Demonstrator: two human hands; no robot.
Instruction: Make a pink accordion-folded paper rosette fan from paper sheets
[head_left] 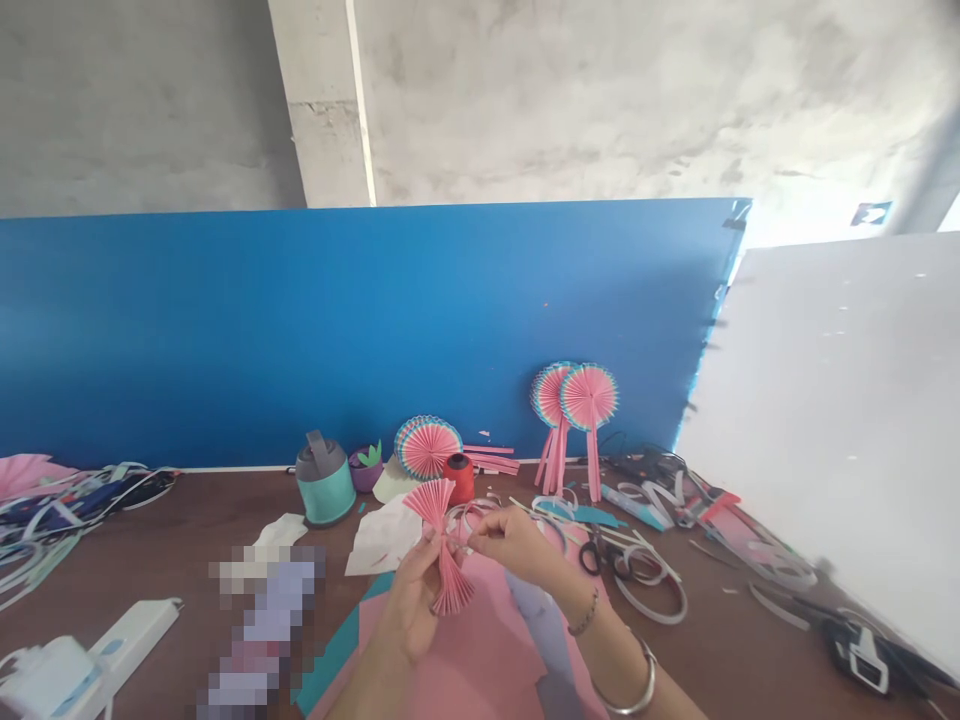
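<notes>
My left hand [415, 598] grips a pink pleated paper fan [454, 580] near its narrow middle, with folds flaring out above and below. Beside that middle, my right hand [516, 543] is closed in a pinch; what its fingertips hold is too small to make out. Under both hands lie sheets of pink paper [487, 640], with a teal sheet [337, 655] at the left edge. A red spool-like object [459, 478] stands just behind the fan.
Finished rosettes [589, 397] lean on the blue partition [337, 330], another rosette [429, 447] lower left. A teal and grey container [325, 485] and purple pot [366, 473] stand nearby. Scissors [592, 556] and paper strips [652, 590] lie right; a power strip [135, 645] left.
</notes>
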